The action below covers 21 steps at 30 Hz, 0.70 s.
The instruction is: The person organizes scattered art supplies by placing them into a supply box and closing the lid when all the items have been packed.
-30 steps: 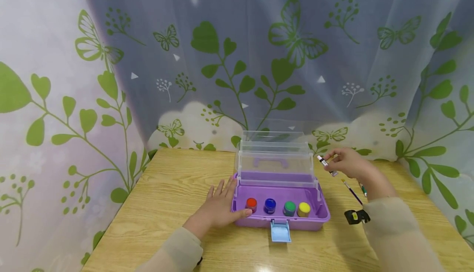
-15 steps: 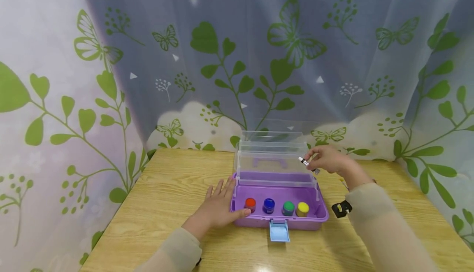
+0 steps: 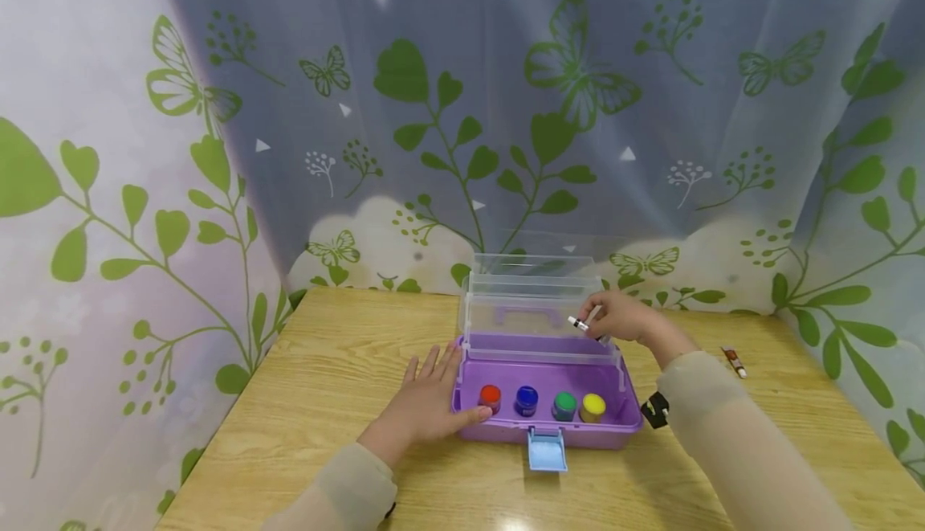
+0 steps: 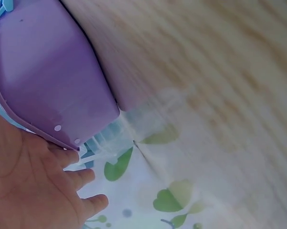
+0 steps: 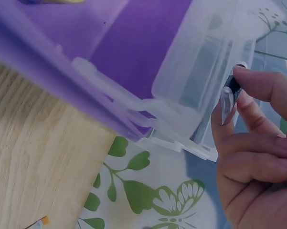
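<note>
My right hand (image 3: 623,318) pinches a small paint tube (image 3: 578,324) with a white cap and dark band, above the right side of the purple plastic box (image 3: 549,438). In the right wrist view thumb and fingertips hold that tube (image 5: 231,93) beside the clear trays (image 5: 181,95). My left hand (image 3: 426,408) rests with straight fingers on the box's left edge, thumb near the red paint jar (image 3: 490,398). Beside it along the front inside stand a blue jar (image 3: 526,401), a green jar (image 3: 564,406) and a yellow jar (image 3: 593,408).
The box's clear lid and trays (image 3: 535,286) stand raised at the back, near the patterned curtain (image 3: 433,153). A light blue latch (image 3: 547,451) hangs down in front. Another tube (image 3: 734,361), reddish brown with a white cap, lies right on the wooden table (image 3: 347,354).
My right hand has carried the paint tube leftward, from beside the box to over its right side. The reddish brown tube has come into view. My left hand has stayed in place.
</note>
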Available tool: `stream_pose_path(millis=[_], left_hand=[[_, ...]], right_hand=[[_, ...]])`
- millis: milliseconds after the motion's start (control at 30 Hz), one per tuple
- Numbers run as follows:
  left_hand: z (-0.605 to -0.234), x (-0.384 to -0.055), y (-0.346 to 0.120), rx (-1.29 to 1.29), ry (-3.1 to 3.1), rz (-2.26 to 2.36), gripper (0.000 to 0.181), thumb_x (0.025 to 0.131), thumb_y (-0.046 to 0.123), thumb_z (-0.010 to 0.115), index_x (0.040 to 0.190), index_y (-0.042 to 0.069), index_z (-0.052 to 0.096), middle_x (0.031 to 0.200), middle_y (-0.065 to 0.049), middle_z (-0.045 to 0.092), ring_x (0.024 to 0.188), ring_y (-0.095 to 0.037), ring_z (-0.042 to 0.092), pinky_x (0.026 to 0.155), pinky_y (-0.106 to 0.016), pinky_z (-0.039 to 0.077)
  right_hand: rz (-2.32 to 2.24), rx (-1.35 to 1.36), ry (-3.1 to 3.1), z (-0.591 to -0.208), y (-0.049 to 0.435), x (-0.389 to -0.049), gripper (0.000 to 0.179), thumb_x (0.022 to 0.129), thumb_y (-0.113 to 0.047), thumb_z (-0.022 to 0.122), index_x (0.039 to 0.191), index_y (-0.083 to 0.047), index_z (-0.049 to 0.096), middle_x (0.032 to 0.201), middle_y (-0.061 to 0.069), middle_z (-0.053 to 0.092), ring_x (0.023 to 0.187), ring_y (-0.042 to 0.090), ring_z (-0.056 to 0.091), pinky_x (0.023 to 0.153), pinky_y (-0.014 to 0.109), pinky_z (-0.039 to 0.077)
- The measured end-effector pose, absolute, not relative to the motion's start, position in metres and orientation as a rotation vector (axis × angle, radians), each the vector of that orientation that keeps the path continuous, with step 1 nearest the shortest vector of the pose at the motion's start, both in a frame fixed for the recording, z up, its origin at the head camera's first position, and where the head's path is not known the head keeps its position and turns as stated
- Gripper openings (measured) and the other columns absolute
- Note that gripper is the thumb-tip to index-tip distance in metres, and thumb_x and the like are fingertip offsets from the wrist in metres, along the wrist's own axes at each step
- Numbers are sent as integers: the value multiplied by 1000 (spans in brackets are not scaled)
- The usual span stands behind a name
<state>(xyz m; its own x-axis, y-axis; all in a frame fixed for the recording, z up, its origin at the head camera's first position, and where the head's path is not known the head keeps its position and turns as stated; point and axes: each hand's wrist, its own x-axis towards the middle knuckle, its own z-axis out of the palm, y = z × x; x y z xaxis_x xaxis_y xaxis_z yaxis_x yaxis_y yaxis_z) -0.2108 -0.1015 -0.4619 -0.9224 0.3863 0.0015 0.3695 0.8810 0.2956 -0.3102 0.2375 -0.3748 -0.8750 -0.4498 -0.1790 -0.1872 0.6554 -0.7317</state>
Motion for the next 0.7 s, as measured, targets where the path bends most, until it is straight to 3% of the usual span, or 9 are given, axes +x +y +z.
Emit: stream_pose_path(millis=[267, 500, 700], left_hand=[[-464, -213, -101, 602, 2998, 427, 112, 85, 87, 36, 162, 9, 10, 168, -5, 4, 153, -33, 6, 121, -58, 3], [-464, -214, -100, 595, 2993, 404, 113, 85, 87, 34, 161, 8, 10, 167, -5, 2, 153, -33, 4, 121, -58, 2], [-463, -214, -99, 591, 2984, 386, 115, 83, 89, 31, 161, 7, 10, 167, -6, 1, 153, -33, 4, 121, -58, 3]], right_hand=[[-968, -514, 2567, -382, 230, -312, 15, 84, 6, 68, 97, 3, 63, 86, 10, 71, 75, 20, 65, 64, 34, 51], [-846, -500, 2583, -386, 224, -313, 15, 82, 5, 69, 94, -1, 63, 80, 6, 67, 68, 16, 56, 58, 29, 42], [-757, -504, 2598, -388, 221, -312, 16, 79, 7, 69, 91, -2, 64, 82, 5, 65, 70, 17, 57, 59, 29, 45]])
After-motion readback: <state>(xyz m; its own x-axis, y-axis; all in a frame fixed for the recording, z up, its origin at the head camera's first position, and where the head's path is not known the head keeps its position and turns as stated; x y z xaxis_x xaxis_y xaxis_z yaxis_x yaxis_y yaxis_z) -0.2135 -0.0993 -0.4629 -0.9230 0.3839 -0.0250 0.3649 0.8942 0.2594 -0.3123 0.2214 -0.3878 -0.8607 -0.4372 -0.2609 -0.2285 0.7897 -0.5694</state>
